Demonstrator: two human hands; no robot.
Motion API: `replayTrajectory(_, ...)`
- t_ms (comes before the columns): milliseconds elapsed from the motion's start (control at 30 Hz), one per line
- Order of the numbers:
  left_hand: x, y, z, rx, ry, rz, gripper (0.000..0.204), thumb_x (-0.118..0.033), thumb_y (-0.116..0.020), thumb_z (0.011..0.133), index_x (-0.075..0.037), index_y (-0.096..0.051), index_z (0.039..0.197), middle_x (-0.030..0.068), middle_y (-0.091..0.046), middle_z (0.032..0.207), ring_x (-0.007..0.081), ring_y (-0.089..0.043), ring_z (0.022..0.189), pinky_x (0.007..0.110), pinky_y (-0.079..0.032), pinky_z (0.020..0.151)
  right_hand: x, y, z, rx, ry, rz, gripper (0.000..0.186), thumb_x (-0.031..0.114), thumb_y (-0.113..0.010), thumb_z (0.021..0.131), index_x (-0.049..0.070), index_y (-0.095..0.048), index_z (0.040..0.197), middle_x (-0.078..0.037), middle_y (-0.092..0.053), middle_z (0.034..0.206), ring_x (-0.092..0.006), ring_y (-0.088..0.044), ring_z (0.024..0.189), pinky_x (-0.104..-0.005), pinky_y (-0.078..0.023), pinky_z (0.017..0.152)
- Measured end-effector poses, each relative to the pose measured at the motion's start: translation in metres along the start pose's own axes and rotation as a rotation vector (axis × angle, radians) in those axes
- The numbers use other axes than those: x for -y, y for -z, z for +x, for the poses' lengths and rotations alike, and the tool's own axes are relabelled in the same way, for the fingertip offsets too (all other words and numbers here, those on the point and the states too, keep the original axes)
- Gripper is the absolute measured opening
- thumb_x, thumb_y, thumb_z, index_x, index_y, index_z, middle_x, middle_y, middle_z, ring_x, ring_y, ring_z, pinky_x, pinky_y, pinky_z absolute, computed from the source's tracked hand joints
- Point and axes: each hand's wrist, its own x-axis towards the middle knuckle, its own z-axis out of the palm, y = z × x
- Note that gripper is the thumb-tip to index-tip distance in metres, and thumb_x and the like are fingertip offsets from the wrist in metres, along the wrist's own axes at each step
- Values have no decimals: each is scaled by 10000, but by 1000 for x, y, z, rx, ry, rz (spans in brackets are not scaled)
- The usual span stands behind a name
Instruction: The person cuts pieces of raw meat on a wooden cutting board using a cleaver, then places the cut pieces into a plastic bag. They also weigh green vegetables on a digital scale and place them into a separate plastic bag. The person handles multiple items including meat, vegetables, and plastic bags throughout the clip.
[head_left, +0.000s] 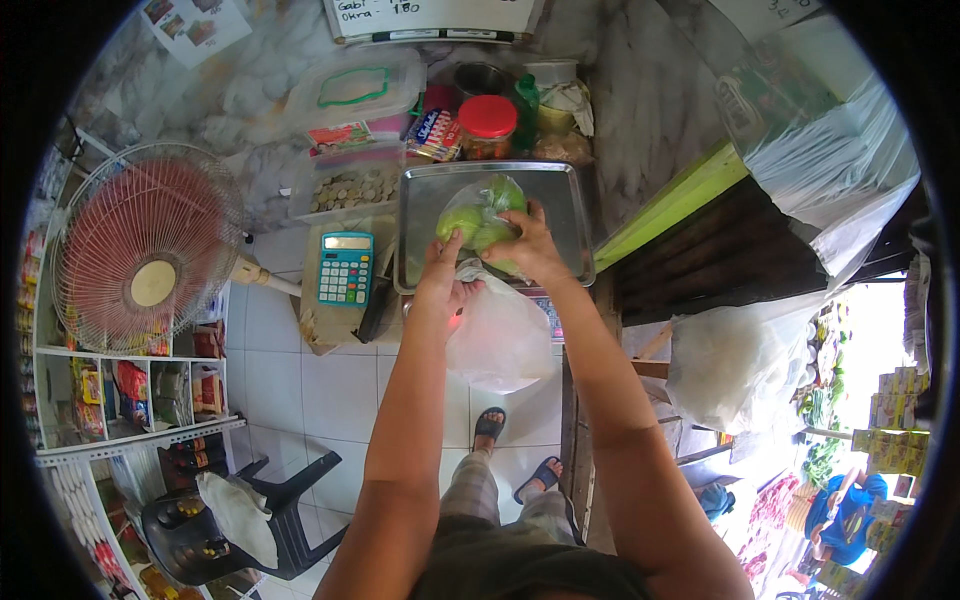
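Bag of green fruit (482,222): a clear plastic bag with a few round pale-green fruits inside, lying on the metal weighing tray (560,195), toward its front edge and near the middle
My right arm: comes up from the lower edge, forearm nearly straight, wrist bent a little inward over the front rim of the tray
My right hand (528,247): fingers spread and curled over the near side of the bag, palm down, pressing on the fruit through the plastic; half-closed around it rather than clenched
My left arm: runs up beside the right one, elbow low, forearm pointing at the tray's front left part
My left hand (440,272): fingers stretched forward with their tips touching the bag's lower left side; the lower fingers and palm also have hold of a second, empty whitish plastic bag (500,335) that hangs down below the tray in front of me
Tray: a shiny rectangular pan with raised rims, sitting on a scale whose display I can only partly see under my wrists
Blue calculator (345,268): just left of the tray, lying flat
Box of coins (350,188): clear container behind the calculator
Red-lidded jar (487,127): behind the tray, among packets and tubs
Pink fan (145,250): far left, well apart from my hands
Black plastic chair (240,520): on the tiled floor, lower left
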Motion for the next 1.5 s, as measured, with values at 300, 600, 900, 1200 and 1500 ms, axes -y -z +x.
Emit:
replayTrajectory(300, 0, -37, -25, 61, -331, 147, 742, -469, -639, 941, -222, -196, 1482, 102, -546, 1302, 223, -642, 999, 348, -567, 613, -5, 31, -11, 180, -162, 627, 670, 200, -773, 589, -49, -632, 1195, -211, -579, 1172, -302, -636, 961, -376, -556, 745)
replayTrajectory(600, 23, -91, -154, 256, -583, 490, 743, -165, -671, 932, -106, -192, 1496, 146, -611, 1218, 160, -658, 941, 224, -525, 519, -32, 74, -133, 207, -56, 1358, 905, 190, -665, 497, -119, -477, 1326, -230, -673, 1040, -321, -701, 756, -409, -613, 571)
replayTrajectory(900, 125, -205, -268, 1189, 115, 276, 1067, -21, -741, 839, -159, 3, 1593, 208, -581, 1303, 186, -618, 1098, 232, -505, 768, -66, 195, -403, -364, 248, 1603, 896, 190, -665, 536, -185, -432, 1316, -292, -657, 1068, -366, -714, 713, -445, -604, 453)
replayTrajectory(1200, 288, -365, -323, 1925, 27, 842, 306, 35, -593, 825, -13, -660, 1120, 143, -661, 1069, 271, -658, 941, 384, -510, 846, -124, 256, -695, -940, 495, 1448, 824, 338, -718, 689, -65, -447, 1355, -246, -638, 1109, -347, -670, 735, -438, -545, 467)
replayTrajectory(1500, 413, -420, -437, 1823, -910, 1514, 708, 145, -473, 759, -16, -409, 1446, 259, -351, 1514, 432, -452, 1314, 444, -427, 1054, -170, 266, -825, -982, 677, 1587, 796, 261, -711, 679, -77, -445, 1349, -270, -635, 1096, -392, -680, 742, -458, -544, 432)
